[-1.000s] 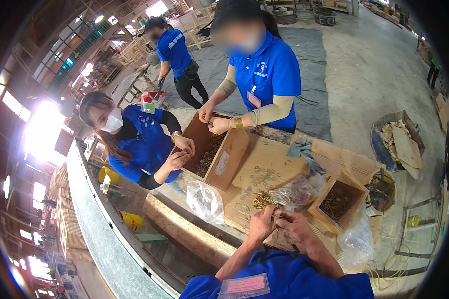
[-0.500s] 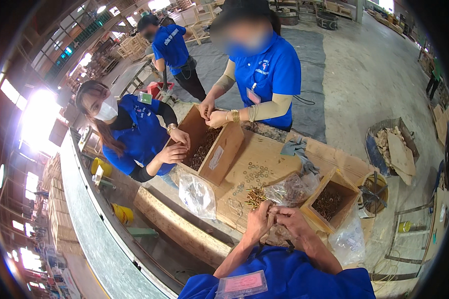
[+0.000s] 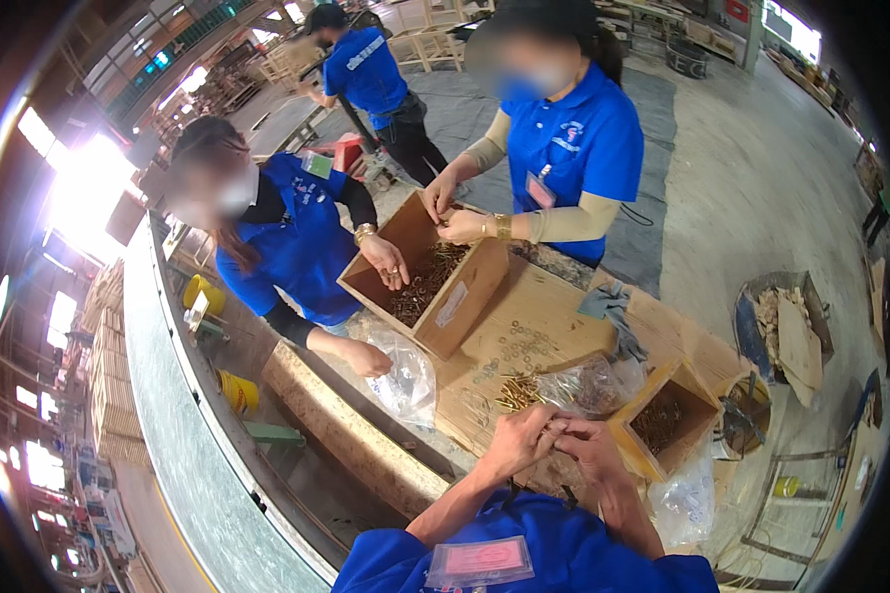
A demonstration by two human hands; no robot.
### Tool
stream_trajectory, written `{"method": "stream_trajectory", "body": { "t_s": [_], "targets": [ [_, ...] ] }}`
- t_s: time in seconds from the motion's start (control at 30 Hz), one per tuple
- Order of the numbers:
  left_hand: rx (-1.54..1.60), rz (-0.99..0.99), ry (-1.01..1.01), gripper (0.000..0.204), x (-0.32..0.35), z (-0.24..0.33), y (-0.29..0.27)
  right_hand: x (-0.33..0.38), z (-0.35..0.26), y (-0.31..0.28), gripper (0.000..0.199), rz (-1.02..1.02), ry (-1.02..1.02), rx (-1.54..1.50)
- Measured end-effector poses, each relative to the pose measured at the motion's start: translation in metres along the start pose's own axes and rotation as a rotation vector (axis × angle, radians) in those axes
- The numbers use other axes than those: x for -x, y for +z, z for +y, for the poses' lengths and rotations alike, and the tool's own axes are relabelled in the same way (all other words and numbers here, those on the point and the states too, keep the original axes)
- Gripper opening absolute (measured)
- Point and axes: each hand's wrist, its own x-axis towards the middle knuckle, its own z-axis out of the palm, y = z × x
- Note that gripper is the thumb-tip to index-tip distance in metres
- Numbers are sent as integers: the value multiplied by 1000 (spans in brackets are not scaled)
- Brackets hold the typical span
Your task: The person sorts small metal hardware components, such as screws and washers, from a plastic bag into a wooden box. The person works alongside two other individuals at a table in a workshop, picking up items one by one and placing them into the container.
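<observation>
My left hand [image 3: 520, 441] and my right hand [image 3: 589, 447] meet at the near edge of the wooden table [image 3: 485, 336]. Fingers of both are closed in a pinch, around something too small to make out. Just beyond them lies a heap of brass-coloured screws [image 3: 517, 391]. Several flat washers [image 3: 524, 344] are spread farther back. A clear plastic bag [image 3: 581, 383] with small parts inside rests beside the screws. Close to my right hand stands a small wooden box [image 3: 628, 433] holding dark metal pieces.
Two co-workers in blue shirts reach around a larger wooden box [image 3: 473, 301] of small metal parts. Another clear bag [image 3: 405, 381] hangs at the table's left edge. A grey glove [image 3: 618, 314] lies at the back right, and a bucket [image 3: 747, 415] stands right.
The left co-worker's hands have parted: one is open over the large box, the other lowered beside the clear bag. My hands remain together. The whole view has shifted slightly.
</observation>
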Motion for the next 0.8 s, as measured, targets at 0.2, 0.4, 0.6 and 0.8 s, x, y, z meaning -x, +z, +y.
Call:
{"method": "stream_trajectory", "body": {
  "t_s": [0.2,0.4,0.6,0.8],
  "targets": [
    [-2,200,-48,8,-25,-22,-46,-21,-22,36,31,58,-65,-185],
    [-143,440,-259,19,-138,-97,-180,-51,-8,19,36,25,-91,-153],
    [-410,4,-542,38,-181,-232,-194,-72,-2,26,32,83,-18,-118],
    [-554,-500,-648,46,-203,-309,-168,-77,-1,19,33,184,-70,-152]
  ]
}}
